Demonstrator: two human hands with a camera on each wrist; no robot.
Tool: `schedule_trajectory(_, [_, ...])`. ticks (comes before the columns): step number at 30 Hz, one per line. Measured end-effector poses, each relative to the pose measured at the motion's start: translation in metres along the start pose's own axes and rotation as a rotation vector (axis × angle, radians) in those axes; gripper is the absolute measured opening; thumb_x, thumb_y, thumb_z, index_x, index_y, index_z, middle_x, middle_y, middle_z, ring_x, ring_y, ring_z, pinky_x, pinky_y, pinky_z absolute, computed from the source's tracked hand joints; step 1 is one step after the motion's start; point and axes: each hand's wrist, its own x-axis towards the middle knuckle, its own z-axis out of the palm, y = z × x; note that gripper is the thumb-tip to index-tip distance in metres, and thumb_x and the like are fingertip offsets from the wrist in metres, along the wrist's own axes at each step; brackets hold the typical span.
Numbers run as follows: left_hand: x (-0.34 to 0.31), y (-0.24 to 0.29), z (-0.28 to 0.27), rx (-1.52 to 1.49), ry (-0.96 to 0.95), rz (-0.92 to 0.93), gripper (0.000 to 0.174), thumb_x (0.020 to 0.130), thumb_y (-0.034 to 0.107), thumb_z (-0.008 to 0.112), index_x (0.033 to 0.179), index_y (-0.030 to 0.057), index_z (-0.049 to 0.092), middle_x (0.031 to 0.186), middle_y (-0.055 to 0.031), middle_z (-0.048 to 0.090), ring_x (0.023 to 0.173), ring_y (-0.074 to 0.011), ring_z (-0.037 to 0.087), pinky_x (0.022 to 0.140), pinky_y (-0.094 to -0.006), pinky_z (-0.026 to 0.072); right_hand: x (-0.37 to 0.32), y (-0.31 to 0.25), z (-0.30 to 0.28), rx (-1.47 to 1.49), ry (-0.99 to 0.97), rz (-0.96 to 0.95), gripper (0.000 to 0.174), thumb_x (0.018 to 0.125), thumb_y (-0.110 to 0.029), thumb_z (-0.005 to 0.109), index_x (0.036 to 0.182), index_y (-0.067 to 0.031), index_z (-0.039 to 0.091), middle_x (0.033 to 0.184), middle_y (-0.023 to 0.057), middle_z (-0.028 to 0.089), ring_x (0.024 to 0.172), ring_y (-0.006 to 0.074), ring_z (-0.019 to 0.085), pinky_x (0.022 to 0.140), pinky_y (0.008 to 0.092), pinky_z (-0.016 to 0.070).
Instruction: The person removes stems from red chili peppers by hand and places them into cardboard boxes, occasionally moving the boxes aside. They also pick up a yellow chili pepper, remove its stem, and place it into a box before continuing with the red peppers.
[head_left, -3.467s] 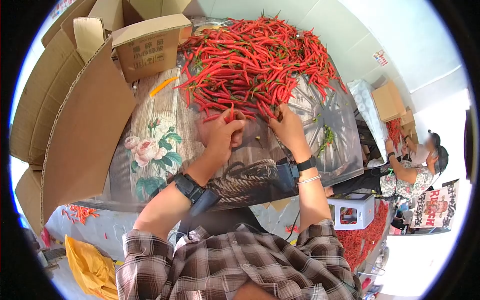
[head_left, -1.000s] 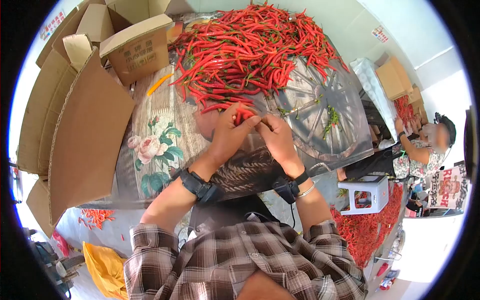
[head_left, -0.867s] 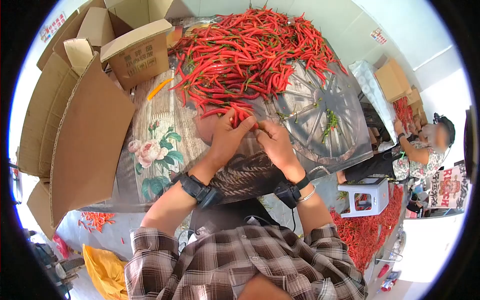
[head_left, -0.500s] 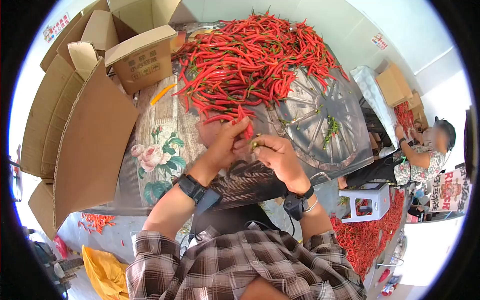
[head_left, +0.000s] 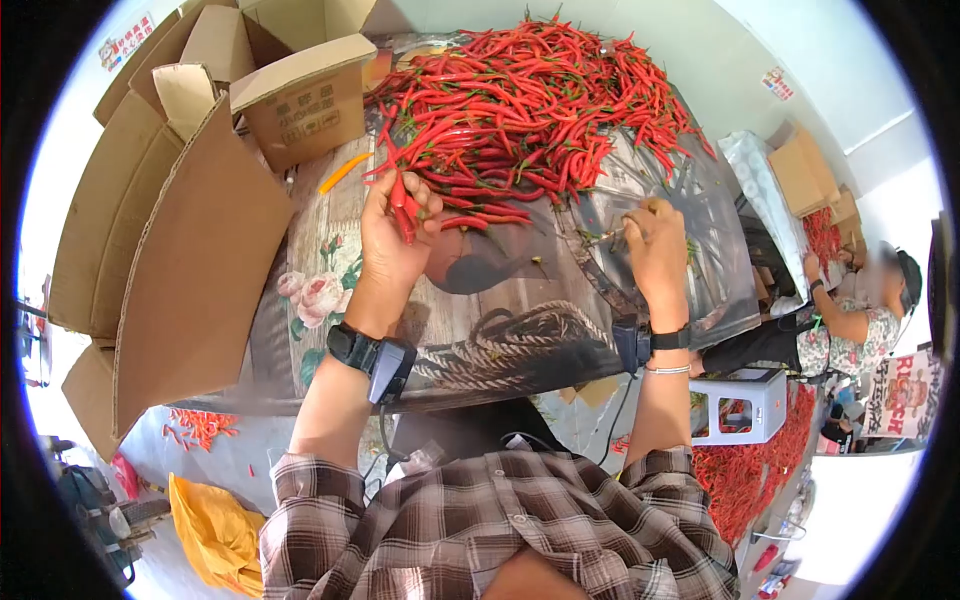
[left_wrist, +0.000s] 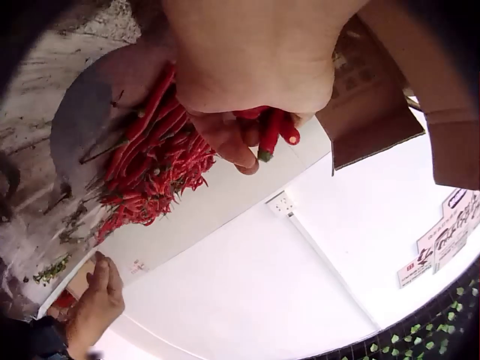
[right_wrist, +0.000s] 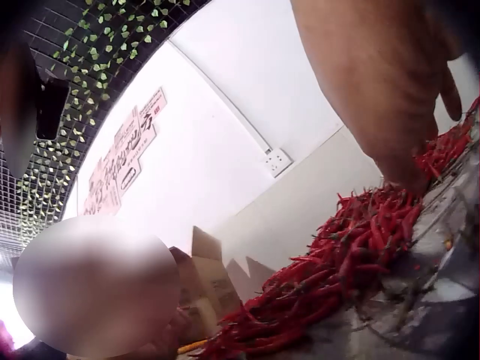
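Note:
My left hand (head_left: pixel 398 245) grips a few red chili peppers (head_left: pixel 403 208), held upright near the left end of the chili heap. In the left wrist view, cut-looking ends of the chili peppers (left_wrist: pixel 271 136) stick out past its fingers. My right hand (head_left: pixel 658 252) is palm down over the wheel print at the table's right, fingers loosely bent, close to scattered green stems (head_left: pixel 690 250). Nothing shows held in it. The large heap of red chili peppers (head_left: pixel 510 110) lies at the back of the table, green stems showing on many.
An opened cardboard box (head_left: pixel 200 250) stands on the table's left, with a yellow chili pepper (head_left: pixel 345 172) beside it. Several chilies lie along the heap's front edge on the printed table (head_left: pixel 480 270). At the right, another person (head_left: pixel 850 315) sits behind a white stool (head_left: pixel 742 405).
The hands, close together half a second ago with a green stem pinched in the right, have separated. The left moved left toward the box with its chilies, the right moved right over the stems.

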Motion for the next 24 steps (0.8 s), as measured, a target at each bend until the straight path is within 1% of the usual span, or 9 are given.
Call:
schedule_trajectory(2, [-0.004,0.000,0.010,0.076,0.264,0.054,0.020,0.091,0.029,0.053,0.089,0.0093,0.055,0.073,0.0004,0.047,0.059,-0.0118,0.044,0.046,-0.0204,0.0403,0.009,-0.016,0.010,0.385,-0.116,-0.004,0.016,0.078,-0.008,0.060,0.092,-0.0018,0.066,0.092,0.0157,0.061,0.087,0.0335,0.058,0.080,0.0398,0.0458])
schedule_trajectory(4, [-0.002,-0.003,0.009,0.120,0.272,0.048,0.019,0.090,0.030,0.054,0.090,0.0107,0.056,0.073,0.0010,0.051,0.058,-0.0117,0.046,0.047,-0.0220,0.0382,0.014,-0.045,0.025,0.542,-0.170,-0.011,0.015,0.079,-0.007,0.058,0.090,-0.0002,0.065,0.091,0.0158,0.061,0.090,0.0344,0.058,0.080,0.0395,0.0463])
schedule_trajectory(6, [0.001,-0.003,-0.001,0.160,0.285,0.048,0.019,0.089,0.031,0.055,0.092,0.0122,0.057,0.072,0.0015,0.054,0.058,-0.0116,0.048,0.048,-0.0235,0.0361,0.019,-0.071,0.043,0.635,-0.223,-0.160,0.019,0.078,-0.003,0.057,0.095,-0.0005,0.063,0.096,0.0159,0.060,0.094,0.0355,0.058,0.080,0.0408,0.0467])
schedule_trajectory(9, [0.004,-0.004,-0.023,0.053,-0.069,-0.032,0.012,0.090,0.020,0.055,0.097,0.0103,0.055,0.071,0.0026,0.050,0.053,-0.0092,0.043,0.045,-0.0217,0.0328,0.026,-0.094,0.067,0.545,-0.217,-0.242,0.022,0.077,-0.003,0.057,0.099,-0.0010,0.060,0.100,0.0162,0.058,0.094,0.0361,0.057,0.079,0.0428,0.0471])
schedule_trajectory(15, [0.003,-0.007,-0.024,0.050,-0.066,-0.050,0.011,0.092,0.019,0.055,0.096,0.0090,0.054,0.066,0.0029,0.044,0.051,-0.0073,0.038,0.042,-0.0201,0.0286,0.029,-0.102,0.072,0.504,-0.374,-0.188,0.018,0.077,-0.005,0.058,0.095,-0.0024,0.057,0.095,0.0160,0.054,0.093,0.0370,0.057,0.076,0.0451,0.0471])
schedule_trajectory(19, [0.002,-0.016,-0.022,0.159,-0.026,-0.062,0.013,0.093,0.021,0.057,0.096,0.0091,0.053,0.066,0.0030,0.043,0.051,-0.0067,0.040,0.041,-0.0195,0.0291,0.025,-0.074,0.074,0.440,-0.349,-0.143,0.020,0.075,-0.004,0.059,0.094,-0.0022,0.057,0.094,0.0168,0.056,0.091,0.0384,0.056,0.077,0.0428,0.0471])
schedule_trajectory(21, [-0.001,-0.022,-0.017,0.204,-0.013,-0.079,0.013,0.093,0.022,0.057,0.095,0.0089,0.054,0.066,0.0031,0.044,0.051,-0.0064,0.041,0.041,-0.0193,0.0296,0.029,-0.062,0.065,0.575,-0.269,-0.022,0.015,0.079,-0.005,0.061,0.093,-0.0019,0.058,0.084,0.0128,0.061,0.077,0.0293,0.062,0.068,0.0356,0.0501])
schedule_trajectory(22, [-0.003,-0.025,-0.014,0.255,-0.001,-0.101,0.014,0.093,0.022,0.058,0.094,0.0088,0.054,0.066,0.0032,0.045,0.052,-0.0061,0.042,0.042,-0.0191,0.0300,0.029,-0.061,0.059,0.572,-0.271,-0.024,0.015,0.079,-0.005,0.061,0.093,-0.0019,0.058,0.084,0.0128,0.061,0.077,0.0293,0.062,0.068,0.0356,0.0501])
schedule_trajectory(24, [-0.006,-0.031,-0.011,0.320,-0.002,-0.097,0.016,0.092,0.023,0.059,0.096,0.0078,0.056,0.067,0.0033,0.047,0.052,-0.0055,0.043,0.042,-0.0187,0.0302,0.030,-0.058,0.045,0.975,-0.333,0.419,0.010,0.086,-0.010,0.060,0.091,-0.0016,0.060,0.074,0.0065,0.062,0.064,0.0149,0.061,0.058,0.0273,0.0495])
